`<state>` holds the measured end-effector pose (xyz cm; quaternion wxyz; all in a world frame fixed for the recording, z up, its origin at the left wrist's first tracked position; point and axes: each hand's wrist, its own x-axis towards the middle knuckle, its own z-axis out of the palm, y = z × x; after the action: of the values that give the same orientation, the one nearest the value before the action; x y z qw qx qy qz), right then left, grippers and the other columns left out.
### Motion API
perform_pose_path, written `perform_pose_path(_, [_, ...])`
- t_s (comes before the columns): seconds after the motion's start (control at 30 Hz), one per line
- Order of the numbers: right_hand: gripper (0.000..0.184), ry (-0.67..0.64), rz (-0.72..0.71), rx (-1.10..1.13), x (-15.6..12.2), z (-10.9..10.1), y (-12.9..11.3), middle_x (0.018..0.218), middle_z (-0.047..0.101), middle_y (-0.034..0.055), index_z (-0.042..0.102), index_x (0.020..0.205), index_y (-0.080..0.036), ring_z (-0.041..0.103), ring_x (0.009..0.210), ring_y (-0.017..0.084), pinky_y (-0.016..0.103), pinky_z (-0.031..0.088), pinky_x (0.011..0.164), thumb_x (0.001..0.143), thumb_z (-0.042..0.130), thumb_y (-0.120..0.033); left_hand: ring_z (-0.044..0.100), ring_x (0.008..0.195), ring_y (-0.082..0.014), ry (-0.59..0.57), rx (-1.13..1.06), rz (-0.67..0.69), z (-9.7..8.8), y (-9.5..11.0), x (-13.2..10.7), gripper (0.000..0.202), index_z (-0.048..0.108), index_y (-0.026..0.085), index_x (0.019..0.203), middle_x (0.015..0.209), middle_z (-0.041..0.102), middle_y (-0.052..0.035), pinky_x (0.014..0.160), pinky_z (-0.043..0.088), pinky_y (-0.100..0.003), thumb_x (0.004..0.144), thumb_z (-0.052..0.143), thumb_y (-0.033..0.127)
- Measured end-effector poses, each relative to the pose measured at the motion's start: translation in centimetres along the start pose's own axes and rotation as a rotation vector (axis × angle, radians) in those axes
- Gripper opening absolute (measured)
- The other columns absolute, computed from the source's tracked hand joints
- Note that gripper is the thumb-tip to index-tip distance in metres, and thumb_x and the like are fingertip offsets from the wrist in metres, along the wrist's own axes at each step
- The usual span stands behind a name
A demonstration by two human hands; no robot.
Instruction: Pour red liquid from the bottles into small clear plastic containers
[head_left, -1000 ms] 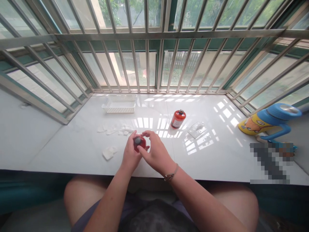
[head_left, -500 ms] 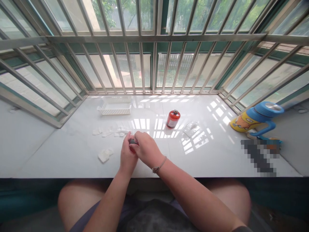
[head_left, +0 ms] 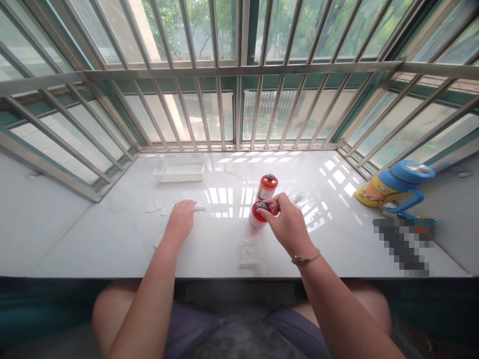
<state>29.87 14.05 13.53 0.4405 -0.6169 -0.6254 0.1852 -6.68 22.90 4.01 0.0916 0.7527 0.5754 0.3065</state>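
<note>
My right hand (head_left: pixel 286 217) pinches the black cap of a red bottle (head_left: pixel 257 217), which looks slightly tilted at the middle of the white table. Just behind it stands a second red bottle (head_left: pixel 267 187) with a white label and a black top. Over on the left, my left hand (head_left: pixel 181 219) has its fingers closed at the end of a crumpled white tissue (head_left: pixel 200 207). More white pieces (head_left: pixel 157 207) lie beyond that wrist, partly hidden by the hand and forearm. A small clear plastic box (head_left: pixel 249 254) rests near the front edge.
A white perforated basket (head_left: pixel 179 174) sits at the back left. Clear crinkled plastic (head_left: pixel 297 198) lies behind my right hand. A yellow and blue flask (head_left: pixel 392 184) stands at the right, beside a pixelated dark item (head_left: pixel 402 247). Metal window bars border the table's back and sides.
My hands, together around the dark-capped object before, have parted. The right carried the red bottle rightward, beside the other bottle; the left moved to the white tissue. The clear box has come into view.
</note>
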Motion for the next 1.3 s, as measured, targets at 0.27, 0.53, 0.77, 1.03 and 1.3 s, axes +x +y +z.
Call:
perform_pose_path(0.27, [0.036,0.130,0.168,-0.159,0.3,-3.2,5.6,0.089,0.072,-0.0013,0.043,0.084,-0.028,0.063,0.071,0.020,0.032,0.044,0.065,0.089,0.076,-0.041,0.063,0.136,-0.0422,-0.162,0.184,0.002,1.3,-0.8,3.4,0.035,0.080,0.017,0.113,0.130,0.077,-0.0193,0.120,0.046,-0.062,0.088,0.058,0.007])
perform_pose_path(0.53, [0.030,0.198,0.085,-0.142,1.7,-3.1,8.1,0.102,0.076,0.0026,0.050,0.087,-0.027,0.066,0.080,0.022,0.036,0.050,0.073,0.093,0.076,-0.042,0.068,0.124,-0.0399,-0.152,0.160,-0.036,0.1,0.3,3.3,0.024,0.079,0.020,0.110,0.119,0.080,-0.0157,0.110,0.052,-0.055,0.089,0.068,0.016])
perform_pose_path(0.77, [0.023,0.373,-0.136,-0.157,-0.2,-3.1,6.8,0.113,0.069,0.0067,0.058,0.100,-0.025,0.062,0.084,0.020,0.037,0.053,0.073,0.097,0.076,-0.039,0.073,0.114,-0.0295,0.017,-0.244,-0.201,-1.6,5.9,0.1,0.043,0.071,0.024,0.135,0.133,0.076,-0.0106,0.096,0.061,-0.043,0.099,0.070,0.049])
perform_pose_path(1.03, [0.013,0.287,-0.236,0.010,-6.1,-1.4,3.3,0.109,0.069,0.0065,0.058,0.101,-0.025,0.065,0.092,0.022,0.038,0.053,0.075,0.102,0.071,-0.024,0.072,0.115,-0.0265,-0.206,-1.112,-0.225,0.4,16.1,-6.4,0.033,0.082,0.023,0.117,0.121,0.080,-0.0101,0.106,0.056,-0.041,0.092,0.086,0.043])
perform_pose_path(1.3, [0.011,0.199,-0.219,0.065,-7.8,-1.4,2.4,0.105,0.067,0.0055,0.057,0.103,-0.025,0.060,0.085,0.020,0.037,0.052,0.078,0.103,0.066,-0.020,0.070,0.122,-0.0296,-0.284,-1.058,-0.220,2.8,16.9,-7.9,0.030,0.081,0.023,0.116,0.122,0.079,-0.0106,0.108,0.050,-0.042,0.095,0.083,0.045])
